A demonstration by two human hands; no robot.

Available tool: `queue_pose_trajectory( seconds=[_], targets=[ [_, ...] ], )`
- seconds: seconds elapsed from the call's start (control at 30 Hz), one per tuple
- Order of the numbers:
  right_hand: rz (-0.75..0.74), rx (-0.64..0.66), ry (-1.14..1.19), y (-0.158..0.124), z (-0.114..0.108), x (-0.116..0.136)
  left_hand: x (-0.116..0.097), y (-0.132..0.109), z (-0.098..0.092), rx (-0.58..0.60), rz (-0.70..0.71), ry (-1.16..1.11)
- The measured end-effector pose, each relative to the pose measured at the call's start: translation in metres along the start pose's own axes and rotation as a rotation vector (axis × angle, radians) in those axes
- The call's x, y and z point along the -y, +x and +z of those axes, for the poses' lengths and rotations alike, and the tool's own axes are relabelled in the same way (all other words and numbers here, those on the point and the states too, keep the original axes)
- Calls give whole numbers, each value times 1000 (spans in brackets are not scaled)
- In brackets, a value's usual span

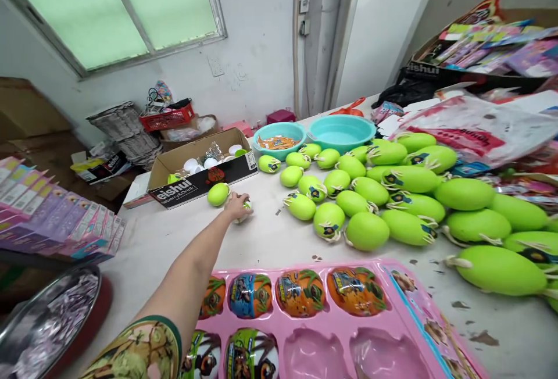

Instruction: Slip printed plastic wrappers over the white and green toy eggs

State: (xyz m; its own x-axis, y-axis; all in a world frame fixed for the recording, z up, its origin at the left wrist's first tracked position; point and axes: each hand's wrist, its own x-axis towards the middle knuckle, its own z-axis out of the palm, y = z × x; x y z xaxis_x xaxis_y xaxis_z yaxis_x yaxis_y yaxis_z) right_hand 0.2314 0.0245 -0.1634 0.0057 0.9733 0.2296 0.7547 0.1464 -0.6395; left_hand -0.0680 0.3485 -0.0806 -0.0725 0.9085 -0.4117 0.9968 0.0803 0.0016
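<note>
My left hand (236, 204) reaches far out across the white table (270, 239), its fingers closed over a small green and white egg toy (247, 210). Another green egg (218, 194) lies just left of the hand, in front of an open cardboard box (200, 184) that holds white egg halves. Close to me is a pink moulded tray (392, 332); several of its wells hold colourfully wrapped eggs (300, 293) and two wells are bare. My right hand is out of view.
Many green eggs (366, 231) are heaped over the table's right half. Behind them stand two teal bowls (340, 132), one with orange packets. Purple printed cards (47, 216) are stacked at left, a metal pan of foil (47, 321) is at bottom left, and boxes of packaging (488, 47) at back right.
</note>
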Motion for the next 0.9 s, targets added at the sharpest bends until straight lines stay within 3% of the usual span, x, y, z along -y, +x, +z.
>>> queue_pose_trajectory(
  seconds=[0.13, 0.23, 0.27, 0.33, 0.4, 0.47, 0.53, 0.6, 0.77, 0.83, 0.9],
  targets=[
    [26, 126, -69, -22, -38, -7, 2, -46, -3, 2, -51, -69],
    [64, 275, -155, -34, -57, 0, -22, -99, 2, -32, 15, -131],
    [82, 317, -181, -34, -59, 3, -37, -122, 8, -55, 90, -163],
    [123, 371, -220, -29, -61, 9, -74, -176, 26, -99, 443, -276],
    [154, 380, -238, -21, -63, 14, -113, -227, 54, -19, 723, -280],
    [168, 382, -249, -14, -67, 19, -142, -260, 81, -9, 767, -218],
    [180, 394, -248, -9, -72, 24, -156, -273, 100, 5, 745, -124],
    [196, 413, -236, -6, -77, 31, -155, -271, 105, 37, 760, -41],
    [253, 431, -192, -8, -73, 47, -127, -264, 89, 117, 796, -44],
    [270, 452, -161, -8, -69, 51, -119, -265, 88, 73, 796, -108],
    [263, 479, -137, -5, -65, 53, -118, -265, 94, -55, 750, -113]
  ],
)
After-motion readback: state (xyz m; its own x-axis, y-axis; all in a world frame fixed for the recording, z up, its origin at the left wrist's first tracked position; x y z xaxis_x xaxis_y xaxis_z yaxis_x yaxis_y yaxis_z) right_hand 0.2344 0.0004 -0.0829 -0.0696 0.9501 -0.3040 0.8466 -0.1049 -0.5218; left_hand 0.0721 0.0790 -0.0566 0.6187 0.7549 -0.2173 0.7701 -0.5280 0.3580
